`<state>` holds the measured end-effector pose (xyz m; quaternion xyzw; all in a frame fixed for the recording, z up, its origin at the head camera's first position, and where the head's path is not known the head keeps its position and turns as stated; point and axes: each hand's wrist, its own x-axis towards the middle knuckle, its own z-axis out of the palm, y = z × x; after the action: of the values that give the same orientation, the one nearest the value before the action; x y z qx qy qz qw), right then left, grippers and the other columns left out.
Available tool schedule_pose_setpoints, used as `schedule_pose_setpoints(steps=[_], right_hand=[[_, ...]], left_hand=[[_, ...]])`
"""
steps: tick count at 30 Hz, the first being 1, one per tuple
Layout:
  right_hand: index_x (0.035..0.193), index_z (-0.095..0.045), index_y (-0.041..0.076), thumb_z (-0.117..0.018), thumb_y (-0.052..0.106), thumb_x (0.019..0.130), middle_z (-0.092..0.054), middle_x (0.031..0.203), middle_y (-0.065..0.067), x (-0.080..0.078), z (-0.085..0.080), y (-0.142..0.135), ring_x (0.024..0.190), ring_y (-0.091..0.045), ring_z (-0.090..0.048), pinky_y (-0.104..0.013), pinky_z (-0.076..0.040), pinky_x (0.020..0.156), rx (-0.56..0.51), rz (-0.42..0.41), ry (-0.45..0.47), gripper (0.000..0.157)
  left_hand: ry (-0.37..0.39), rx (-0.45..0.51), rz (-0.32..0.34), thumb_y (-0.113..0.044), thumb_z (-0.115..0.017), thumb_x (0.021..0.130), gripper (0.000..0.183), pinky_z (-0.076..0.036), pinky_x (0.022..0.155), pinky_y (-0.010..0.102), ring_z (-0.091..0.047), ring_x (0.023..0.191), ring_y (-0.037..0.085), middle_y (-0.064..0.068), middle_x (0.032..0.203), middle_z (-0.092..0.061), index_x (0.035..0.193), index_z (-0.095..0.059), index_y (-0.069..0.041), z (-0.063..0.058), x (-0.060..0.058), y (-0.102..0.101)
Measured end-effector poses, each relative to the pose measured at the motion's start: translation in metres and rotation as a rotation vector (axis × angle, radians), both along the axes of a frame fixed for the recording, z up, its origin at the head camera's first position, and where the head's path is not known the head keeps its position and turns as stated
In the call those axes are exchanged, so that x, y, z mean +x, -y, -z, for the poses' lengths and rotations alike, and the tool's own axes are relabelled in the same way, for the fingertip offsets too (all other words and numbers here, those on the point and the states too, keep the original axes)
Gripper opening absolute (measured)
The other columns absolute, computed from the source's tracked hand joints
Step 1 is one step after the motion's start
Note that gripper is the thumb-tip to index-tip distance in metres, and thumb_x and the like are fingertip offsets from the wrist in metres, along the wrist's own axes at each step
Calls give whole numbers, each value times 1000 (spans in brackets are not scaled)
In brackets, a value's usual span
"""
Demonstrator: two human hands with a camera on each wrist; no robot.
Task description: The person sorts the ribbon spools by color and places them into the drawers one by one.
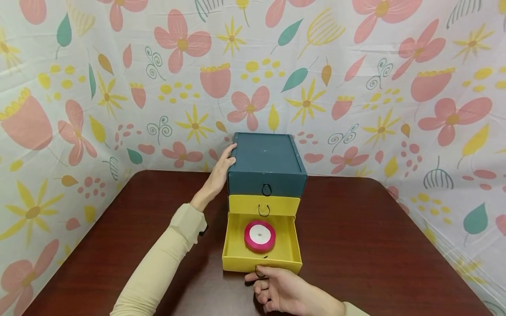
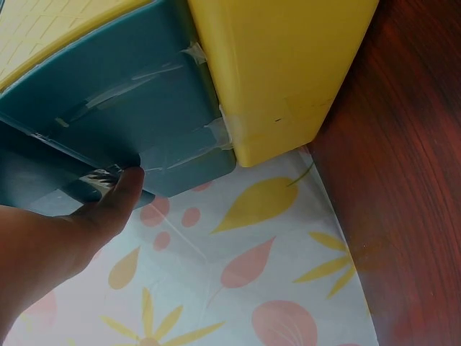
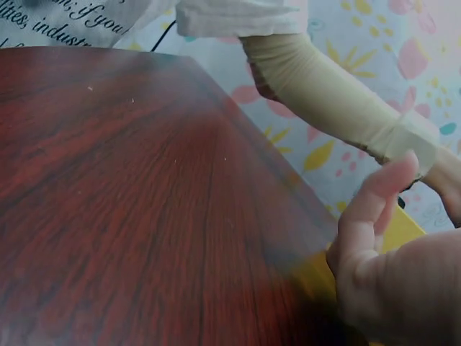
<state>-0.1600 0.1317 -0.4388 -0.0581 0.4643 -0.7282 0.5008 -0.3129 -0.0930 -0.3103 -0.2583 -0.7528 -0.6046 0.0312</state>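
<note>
A small chest of drawers (image 1: 266, 153) stands on the table, its top part dark blue. The lowest yellow drawer (image 1: 292, 245) is pulled out, and a spool of magenta ribbon (image 1: 259, 237) lies flat in it. At the drawer's front, my right hand (image 1: 282, 287) pinches the black loop handle (image 1: 259, 273) between thumb and index finger; the other fingers are loosely bent. My left hand (image 1: 219, 173) rests against the chest's upper left side with its fingers extended. In the left wrist view, the thumb (image 2: 119, 198) touches the blue casing (image 2: 144, 94).
Above the open drawer is a yellow drawer front (image 1: 245, 204) with its own black loop, and a blue one (image 1: 245, 183) tops it. The dark red wooden table (image 1: 356, 245) extends to both sides. A flower-patterned cloth (image 1: 253, 66) hangs behind.
</note>
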Motion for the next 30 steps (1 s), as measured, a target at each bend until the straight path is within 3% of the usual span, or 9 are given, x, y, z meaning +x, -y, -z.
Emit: schedule_pose_setpoints(steps=[9, 30], right_hand=[[89, -56, 20, -38, 35, 102, -50, 68, 12, 1, 7, 4, 60, 0, -46, -15, -34, 53, 53, 79, -83, 27], [82, -54, 21, -39, 33, 103, -48, 64, 13, -14, 6, 2, 58, -1, -45, -15, -35, 51, 69, 112, -162, 28]], left_hand=[[2, 1, 2, -25, -29, 102, 58, -8, 120, 56, -7, 150, 31, 9, 164, -3, 156, -12, -10, 1, 1, 0], [30, 8, -6, -25, -29, 101, 59, -9, 120, 55, -7, 151, 31, 8, 164, -3, 156, -13, -11, -3, 0, 0]])
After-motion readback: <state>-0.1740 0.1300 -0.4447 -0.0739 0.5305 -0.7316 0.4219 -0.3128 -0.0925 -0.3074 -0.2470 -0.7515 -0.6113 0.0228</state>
